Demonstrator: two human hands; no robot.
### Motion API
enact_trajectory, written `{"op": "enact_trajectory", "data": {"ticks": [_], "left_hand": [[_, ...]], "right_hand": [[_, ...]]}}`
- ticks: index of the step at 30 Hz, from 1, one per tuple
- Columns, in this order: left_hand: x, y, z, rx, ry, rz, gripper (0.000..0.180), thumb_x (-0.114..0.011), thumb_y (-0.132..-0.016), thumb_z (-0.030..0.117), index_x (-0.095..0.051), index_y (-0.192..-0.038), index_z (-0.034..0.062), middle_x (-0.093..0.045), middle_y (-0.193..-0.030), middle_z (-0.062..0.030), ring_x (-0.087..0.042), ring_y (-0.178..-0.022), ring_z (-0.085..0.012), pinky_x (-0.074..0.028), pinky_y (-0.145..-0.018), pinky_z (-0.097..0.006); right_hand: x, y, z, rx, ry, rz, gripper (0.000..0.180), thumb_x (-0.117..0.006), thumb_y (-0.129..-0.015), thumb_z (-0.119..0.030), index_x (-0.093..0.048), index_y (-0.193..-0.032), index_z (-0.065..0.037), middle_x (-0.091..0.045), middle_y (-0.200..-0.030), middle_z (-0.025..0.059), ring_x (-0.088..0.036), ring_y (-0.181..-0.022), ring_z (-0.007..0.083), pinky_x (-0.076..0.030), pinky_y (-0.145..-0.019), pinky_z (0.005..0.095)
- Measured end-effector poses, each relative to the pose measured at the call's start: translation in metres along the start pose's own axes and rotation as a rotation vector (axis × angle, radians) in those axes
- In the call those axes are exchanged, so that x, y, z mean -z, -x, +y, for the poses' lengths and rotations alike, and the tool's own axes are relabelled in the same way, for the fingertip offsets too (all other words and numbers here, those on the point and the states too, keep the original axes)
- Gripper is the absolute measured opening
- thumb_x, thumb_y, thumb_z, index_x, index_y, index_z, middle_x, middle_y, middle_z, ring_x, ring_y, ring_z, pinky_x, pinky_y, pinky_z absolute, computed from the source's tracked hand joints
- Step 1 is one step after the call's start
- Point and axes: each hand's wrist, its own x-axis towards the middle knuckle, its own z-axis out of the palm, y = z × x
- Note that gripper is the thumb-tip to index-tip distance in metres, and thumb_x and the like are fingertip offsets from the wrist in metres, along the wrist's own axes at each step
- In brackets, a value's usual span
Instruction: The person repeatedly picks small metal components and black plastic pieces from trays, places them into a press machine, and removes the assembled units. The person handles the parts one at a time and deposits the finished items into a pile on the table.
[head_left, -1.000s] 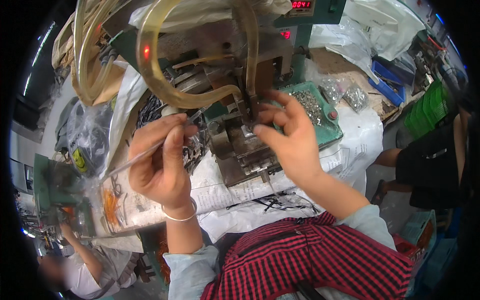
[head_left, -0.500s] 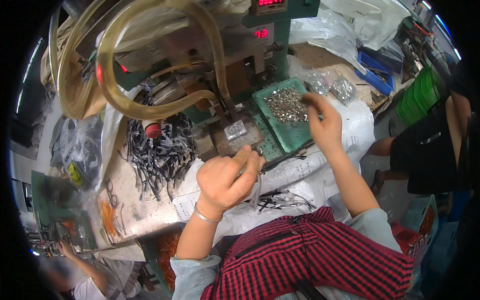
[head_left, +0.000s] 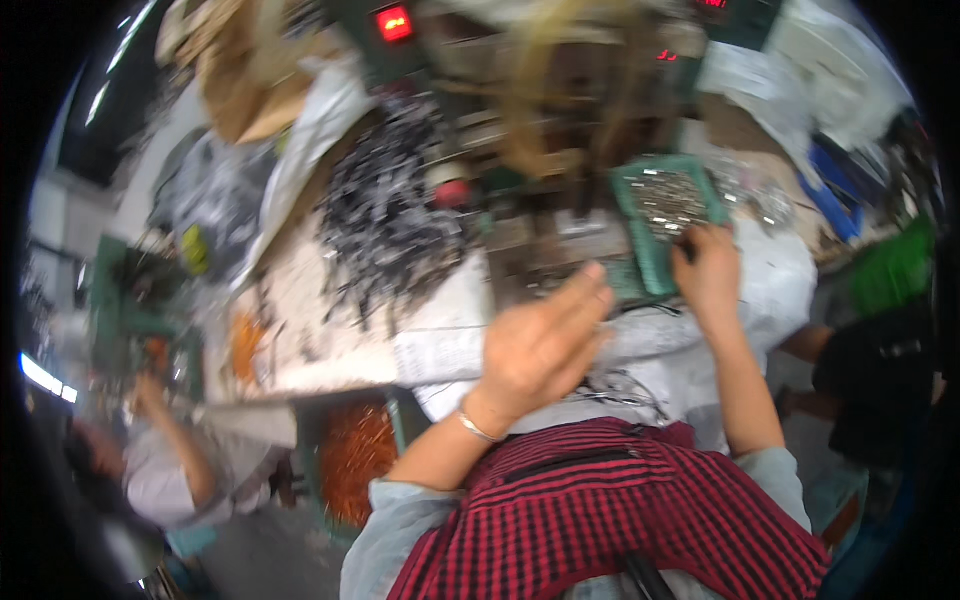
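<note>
My left hand [head_left: 545,345] is over the near side of the press's work plate, blurred, its fingers stretched forward and open; no held thing shows. Just beyond its fingertips sits a small pale metal block [head_left: 587,224] on the press bed. My right hand [head_left: 710,272] is at the near right side of a green tray [head_left: 655,272]. Its thumb and fingers curl together by the small shiny metal pieces [head_left: 668,200] in that tray; what they hold, if anything, is hidden. Dark thin strips [head_left: 625,392] lie on white sheeting near my apron.
A heap of black and grey strips [head_left: 385,200] lies left of the press, near a red knob [head_left: 452,193]. Clear bags [head_left: 770,205] and a blue tray [head_left: 832,190] are at the right. Below the bench stands a bin of orange-brown pieces [head_left: 357,465]. Another person [head_left: 185,465] works at far left.
The view has swung left, so the bench appears farther right. My right hand has come down to the tray's near right edge. My left fingers have straightened, and the strip below them no longer shows.
</note>
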Motion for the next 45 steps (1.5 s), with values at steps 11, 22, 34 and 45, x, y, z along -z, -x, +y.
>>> {"op": "enact_trajectory", "data": {"ticks": [11,22,34,45], "left_hand": [[0.184,0.021,-0.078,0.572,-0.565,0.377,0.010,-0.071,-0.090,0.005,-0.073,-0.099,0.0024,-0.070,-0.097,-0.0079,-0.063,-0.086,-0.0178,-0.050,-0.074,-0.029],[0.154,0.109,-0.217,1.140,-1.032,-0.176,0.023,-0.069,-0.078,0.022,-0.078,-0.089,0.0035,-0.072,-0.093,-0.0208,-0.069,-0.084,-0.0406,-0.056,-0.076,-0.047],[0.089,0.009,-0.211,0.851,-0.091,0.156,0.021,-0.068,-0.094,0.011,-0.070,-0.106,-0.0056,-0.068,-0.075,-0.0068,-0.059,-0.054,-0.0099,-0.046,-0.054,-0.025],[0.056,-0.073,-0.023,0.146,0.455,0.406,0.006,-0.063,-0.092,-0.007,-0.062,-0.098,-0.0090,-0.069,-0.096,-0.0216,-0.069,-0.079,-0.0229,-0.060,-0.066,-0.028]], "right_hand": [[0.008,-0.011,-0.017,-0.194,-0.513,0.076,0.015,-0.068,-0.089,-0.006,-0.069,-0.103,-0.001,-0.072,-0.088,0.0069,-0.068,-0.083,0.0152,-0.051,-0.079,0.0288],[0.038,0.044,0.037,-0.254,-0.426,0.221,0.015,-0.067,-0.091,-0.001,-0.069,-0.105,0.002,-0.071,-0.096,0.0083,-0.066,-0.090,0.0165,-0.050,-0.087,0.0295],[0.044,-0.047,-0.117,0.024,-0.872,0.059,0.018,-0.070,-0.085,-0.002,-0.069,-0.102,0.000,-0.072,-0.096,0.0103,-0.069,-0.092,0.0196,-0.051,-0.085,0.0316],[0.042,-0.029,-0.145,-0.184,-1.304,-0.066,0.051,-0.069,-0.087,0.004,-0.048,-0.133,0.003,-0.065,-0.119,0.0123,-0.063,-0.109,0.0158,-0.049,-0.096,0.0294]]}}
